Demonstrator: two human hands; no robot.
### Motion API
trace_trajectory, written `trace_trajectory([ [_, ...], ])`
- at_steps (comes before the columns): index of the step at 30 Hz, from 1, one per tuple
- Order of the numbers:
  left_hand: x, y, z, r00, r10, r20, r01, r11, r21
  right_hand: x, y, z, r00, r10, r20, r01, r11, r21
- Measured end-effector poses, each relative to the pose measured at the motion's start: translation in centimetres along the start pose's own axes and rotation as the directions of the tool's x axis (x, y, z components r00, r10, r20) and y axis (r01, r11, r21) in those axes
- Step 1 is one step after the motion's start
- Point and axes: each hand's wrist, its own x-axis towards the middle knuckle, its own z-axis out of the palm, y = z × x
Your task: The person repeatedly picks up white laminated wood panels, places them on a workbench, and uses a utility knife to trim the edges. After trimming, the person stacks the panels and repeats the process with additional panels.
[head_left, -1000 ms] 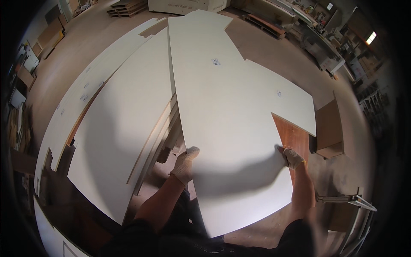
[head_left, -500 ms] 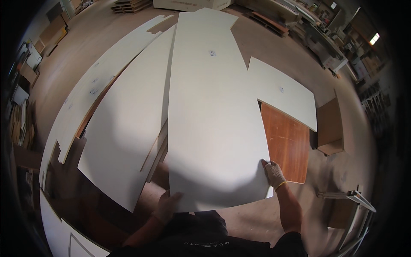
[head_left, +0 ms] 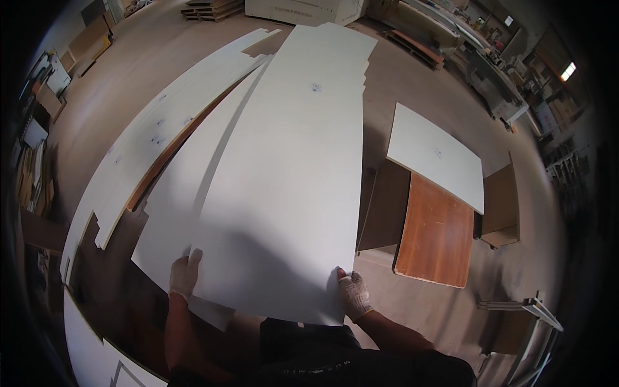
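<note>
A long white panel (head_left: pixel 284 180) stretches away from my body, held near its close end. My left hand (head_left: pixel 185 274), in a pale knit glove, is closed on the panel's left edge with its thumb on top. On the opposite edge, my right hand (head_left: pixel 353 293), gloved too, grips close to the near corner; its fingers underneath are hidden. Below the panel lies another white panel (head_left: pixel 167 226), whose left part sticks out beside my left hand.
Farther left, a stack of narrow white boards (head_left: pixel 129 161) lies lengthwise. On the right, a small white panel (head_left: pixel 438 151) overlaps a reddish-brown board (head_left: pixel 435 232). Beyond that stands a brown box (head_left: pixel 501 203). A metal frame (head_left: pixel 538 309) is at the lower right, pallets (head_left: pixel 209 9) at the back.
Both hands have moved left with the long panel. Its near end has swung left over the panel beneath. More of the reddish-brown board and the floor beside it now shows.
</note>
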Motion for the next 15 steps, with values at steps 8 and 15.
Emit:
trace_trajectory([
  [8,9.1,-3.5,-3.5,0.915,0.403,-0.021,-0.389,0.895,0.218,4.5,-1.7,6.9,0.96,0.247,0.13,-0.26,0.62,0.74],
  [15,14.4,-1.8,-5.3,0.98,0.199,0.003,-0.196,0.962,0.188,5.6,-7.7,6.1,0.997,0.05,-0.054,-0.036,0.974,0.225],
])
